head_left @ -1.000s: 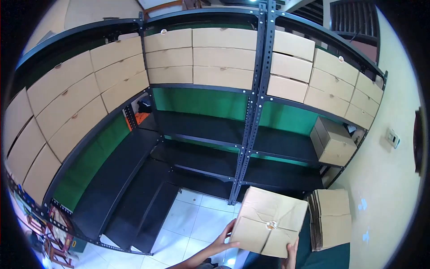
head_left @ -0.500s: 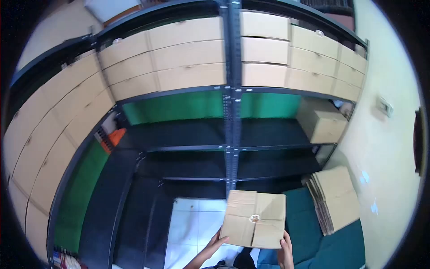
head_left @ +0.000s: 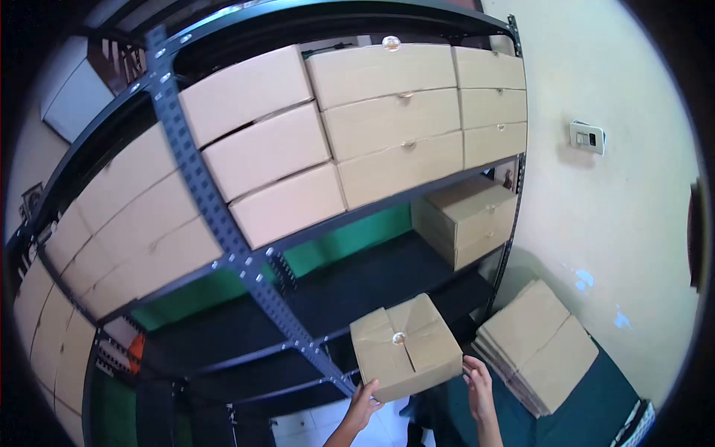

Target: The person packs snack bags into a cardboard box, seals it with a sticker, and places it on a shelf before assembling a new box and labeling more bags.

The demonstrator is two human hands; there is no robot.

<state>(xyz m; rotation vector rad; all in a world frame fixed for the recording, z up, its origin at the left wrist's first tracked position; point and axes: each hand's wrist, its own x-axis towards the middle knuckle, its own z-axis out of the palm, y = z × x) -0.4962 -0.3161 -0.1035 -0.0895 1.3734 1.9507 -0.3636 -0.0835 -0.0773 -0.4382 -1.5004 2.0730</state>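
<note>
A closed cardboard box (head_left: pixel 408 363), with a round clear sticker on its top flaps, is held in the air before the shelves. My left hand (head_left: pixel 363 406) grips its near left corner, thumb on the side and fingers partly hidden underneath. At the opposite side, my right hand (head_left: pixel 479 387) has its curved fingertips against the box's right edge. To the right of that hand, a stack of flattened cardboard boxes (head_left: pixel 536 343) lies on a dark green surface (head_left: pixel 588 395).
Closed cardboard boxes (head_left: pixel 395 104) fill the upper shelf in rows. Two more stacked boxes (head_left: pixel 477 223) stand at the right end of the shelf below. A perforated metal post (head_left: pixel 201 179) rises at left centre. The wall (head_left: pixel 596 223) with a switch (head_left: pixel 587 138) bounds the right.
My view has turned right and come closer to the right-hand shelves. The box has tilted, showing more of its near side. My right hand's hold looks looser.
</note>
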